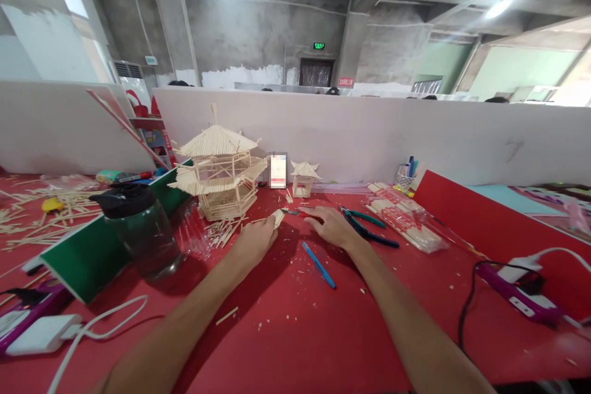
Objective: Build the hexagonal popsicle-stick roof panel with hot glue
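Note:
My left hand [257,235] is closed on a small pale wooden piece [278,218] at the middle of the red table. Close to its right, my right hand [330,225] holds a red-handled knife [302,214], whose blade points left at the wooden piece. Behind my left hand stands a large stick-built pavilion [219,172]. A small stick pavilion [304,180] is farther back, beside an upright phone [278,171]. A blue pen [319,265] lies just in front of my right hand.
Pliers [369,228] and bagged sticks [409,221] lie to the right. A dark-lidded bottle [143,231] stands left by a green board [85,258]. White partitions [369,135] cross behind; a red board [498,240] and power strips [521,298] flank the table.

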Available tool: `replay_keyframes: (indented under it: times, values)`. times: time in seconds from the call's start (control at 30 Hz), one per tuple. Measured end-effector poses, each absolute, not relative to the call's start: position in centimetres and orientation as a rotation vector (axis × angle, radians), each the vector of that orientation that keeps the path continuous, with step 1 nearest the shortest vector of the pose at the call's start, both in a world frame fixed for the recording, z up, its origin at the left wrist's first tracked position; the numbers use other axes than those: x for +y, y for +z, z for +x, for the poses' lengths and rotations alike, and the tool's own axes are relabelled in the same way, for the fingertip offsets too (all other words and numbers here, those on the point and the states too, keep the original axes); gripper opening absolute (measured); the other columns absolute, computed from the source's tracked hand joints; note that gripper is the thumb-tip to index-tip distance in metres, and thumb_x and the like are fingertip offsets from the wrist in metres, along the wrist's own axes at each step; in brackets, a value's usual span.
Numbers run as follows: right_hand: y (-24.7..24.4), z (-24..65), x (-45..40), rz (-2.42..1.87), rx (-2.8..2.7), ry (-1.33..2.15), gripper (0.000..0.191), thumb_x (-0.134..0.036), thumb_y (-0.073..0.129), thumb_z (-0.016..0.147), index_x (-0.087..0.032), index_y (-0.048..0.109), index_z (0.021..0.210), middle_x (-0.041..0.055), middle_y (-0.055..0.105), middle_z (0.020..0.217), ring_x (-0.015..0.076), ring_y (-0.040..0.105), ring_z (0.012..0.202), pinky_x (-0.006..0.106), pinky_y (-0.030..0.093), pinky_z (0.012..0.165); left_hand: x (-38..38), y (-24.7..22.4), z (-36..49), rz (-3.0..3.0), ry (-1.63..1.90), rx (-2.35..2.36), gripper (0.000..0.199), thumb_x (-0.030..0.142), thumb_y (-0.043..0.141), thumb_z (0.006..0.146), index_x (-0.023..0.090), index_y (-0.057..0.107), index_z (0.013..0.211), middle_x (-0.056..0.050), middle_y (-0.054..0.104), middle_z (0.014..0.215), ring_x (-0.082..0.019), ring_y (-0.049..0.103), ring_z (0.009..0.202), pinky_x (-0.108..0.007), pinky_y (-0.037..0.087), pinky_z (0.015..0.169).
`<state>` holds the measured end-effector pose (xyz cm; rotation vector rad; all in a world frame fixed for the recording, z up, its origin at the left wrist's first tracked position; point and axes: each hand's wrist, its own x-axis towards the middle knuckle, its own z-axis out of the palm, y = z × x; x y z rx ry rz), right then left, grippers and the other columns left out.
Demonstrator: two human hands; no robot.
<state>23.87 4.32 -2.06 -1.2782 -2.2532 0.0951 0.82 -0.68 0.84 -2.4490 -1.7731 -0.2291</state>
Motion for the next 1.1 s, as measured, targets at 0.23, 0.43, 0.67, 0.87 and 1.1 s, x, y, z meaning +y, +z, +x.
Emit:
replay_keyframes:
  times: [0.23, 0.43, 0.67, 0.87, 1.1]
  values:
    - [-1.7, 26.2, 5.6, -1.317, -1.740, 0.324, 0.036, -0.044, 0.039, 0.094, -0.021, 0.066, 0.097, 0.0079, 0.071, 0.094, 0.0217, 0.066, 0.086, 0.034, 0.050, 0.079, -0.4, 0.5, 0.0, -2.368, -0.386, -1.530, 0.045, 0.014, 0.035, 0.095, 0.011, 0.043, 0.139, -0.019, 0.059, 0.131, -0.027, 0.062, 0.115, -0.038, 0.051, 0.091]
    - [-0.4, 27.3, 5.4, -0.853, -1.078, 1.220, 0.038, -0.047, 0.073, 0.069, -0.023, 0.046, 0.081, -0.0073, 0.052, 0.064, 0.0063, 0.041, 0.043, 0.017, 0.030, 0.038, -0.5, 1.8, -1.4, -2.279, -0.611, -0.892, 0.054, 0.009, 0.030, 0.095, 0.020, 0.036, 0.147, -0.007, 0.046, 0.147, -0.020, 0.038, 0.138, -0.040, 0.030, 0.115]
    - [-0.8, 29.4, 6.2, -0.776, -0.956, 1.241, 0.030, -0.025, 0.077, 0.062, -0.020, 0.054, 0.081, -0.0015, 0.060, 0.077, 0.0079, 0.051, 0.057, 0.019, 0.044, 0.046, -1.2, 2.6, -1.4, -2.167, -0.626, -0.730, 0.050, 0.012, 0.036, 0.097, 0.024, 0.038, 0.146, -0.002, 0.041, 0.149, -0.024, 0.031, 0.142, -0.044, 0.026, 0.117]
    - [-1.2, 30.2, 6.7, -0.807, -0.915, 1.147, 0.032, -0.039, 0.075, 0.068, -0.020, 0.051, 0.075, -0.0035, 0.053, 0.069, 0.0040, 0.039, 0.047, 0.013, 0.029, 0.035, -1.3, 2.6, -1.6, -2.145, -0.666, -0.663, 0.052, 0.013, 0.041, 0.096, 0.027, 0.037, 0.146, -0.002, 0.044, 0.147, -0.023, 0.026, 0.143, -0.046, 0.022, 0.119]
    - [-1.6, 30.2, 7.1, -0.986, -1.025, 1.029, 0.014, -0.024, 0.061, 0.064, -0.020, 0.050, 0.072, -0.0023, 0.050, 0.065, 0.0082, 0.046, 0.051, 0.019, 0.038, 0.042, -1.4, 2.7, -1.7, -2.143, -0.702, -0.642, 0.051, 0.015, 0.045, 0.096, 0.030, 0.039, 0.144, -0.001, 0.050, 0.143, -0.022, 0.029, 0.142, -0.047, 0.020, 0.120]
